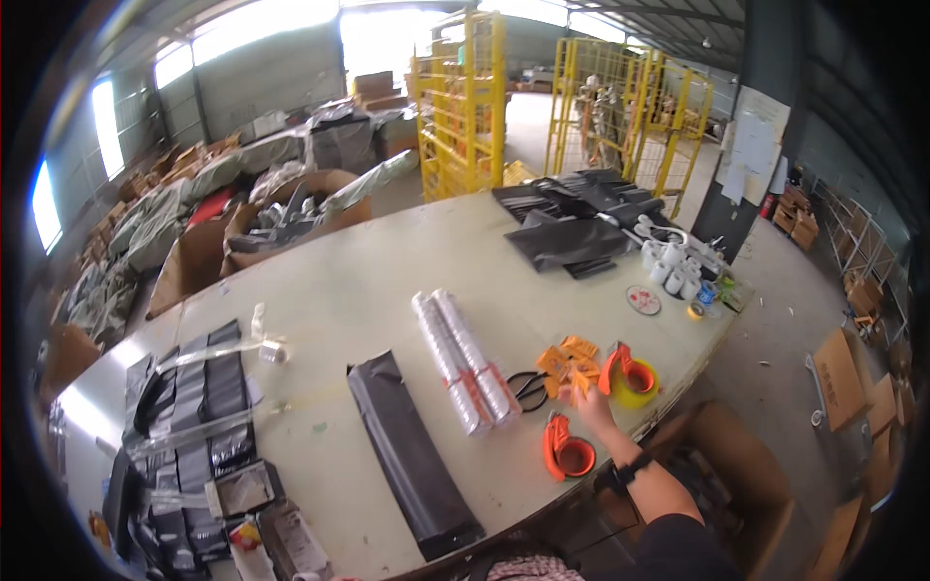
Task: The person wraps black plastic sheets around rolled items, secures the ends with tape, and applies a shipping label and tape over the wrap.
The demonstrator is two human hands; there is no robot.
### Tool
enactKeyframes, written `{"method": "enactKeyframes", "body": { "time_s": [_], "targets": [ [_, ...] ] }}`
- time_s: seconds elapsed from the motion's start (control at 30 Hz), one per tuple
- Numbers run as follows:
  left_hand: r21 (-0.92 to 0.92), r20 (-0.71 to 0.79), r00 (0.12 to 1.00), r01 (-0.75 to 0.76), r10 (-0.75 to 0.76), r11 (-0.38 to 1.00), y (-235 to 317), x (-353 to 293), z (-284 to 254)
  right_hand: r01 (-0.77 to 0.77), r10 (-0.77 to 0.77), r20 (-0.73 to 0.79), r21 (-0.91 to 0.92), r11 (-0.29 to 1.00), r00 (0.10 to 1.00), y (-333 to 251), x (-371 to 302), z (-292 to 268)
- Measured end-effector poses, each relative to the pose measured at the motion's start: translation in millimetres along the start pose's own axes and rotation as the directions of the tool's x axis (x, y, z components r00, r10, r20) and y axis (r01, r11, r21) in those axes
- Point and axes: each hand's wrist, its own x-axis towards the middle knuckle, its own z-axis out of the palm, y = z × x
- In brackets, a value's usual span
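My right hand [594, 409] reaches over the table's right side, its fingers closed on a small orange packet [579, 385]. More orange packets [559, 360] lie loosely piled just beyond it. Left of the pile are scissors with black handles [529, 390]. An orange tape dispenser [568, 455] sits on the near side of my hand, and another orange tape dispenser [620, 366] with yellow tape stands to its right. Two rolls wrapped in clear plastic [465, 360] lie side by side farther left. Beside them is a long black plastic package [412, 455]. My left hand is out of sight.
Black packages [199, 407] with clear tape strips cover the table's left end, near small boxes [242, 489]. Black bags [572, 232] and white rolls [673, 269] sit at the far right. An open carton [722, 465] stands below the right edge. Yellow cage racks [460, 116] rise behind the table.
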Motion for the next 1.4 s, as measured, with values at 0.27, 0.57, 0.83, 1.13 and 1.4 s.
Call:
{"method": "enactKeyframes", "body": {
  "time_s": [0.27, 0.57, 0.83, 1.13, 1.4],
  "targets": [
    [0.207, -0.731, 0.681, 0.156, 0.046, 0.966, -44, 8, -125, -0.591, 0.334, 0.752, 0.09, 0.801, 0.568, -77, -163, 82],
    [0.242, -0.651, 0.757, 0.137, 0.056, 0.96, -70, 42, -119, -0.511, 0.38, 0.754, -0.069, 0.857, 0.536, -79, -189, 96],
    [0.266, -0.657, 0.748, 0.34, -0.088, 0.902, -90, 51, -97, -0.46, 0.357, 0.703, -0.049, 0.887, 0.615, -96, -191, 95],
    [0.12, -0.657, 0.736, 0.312, -0.161, 0.942, -89, 44, -100, -0.529, 0.388, 0.715, -0.029, 0.848, 0.582, -88, -196, 94],
    [0.094, -0.647, 0.741, 0.309, -0.177, 0.946, -92, 46, -101, -0.497, 0.388, 0.763, -0.101, 0.862, 0.517, -87, -203, 99]
  ]
}}
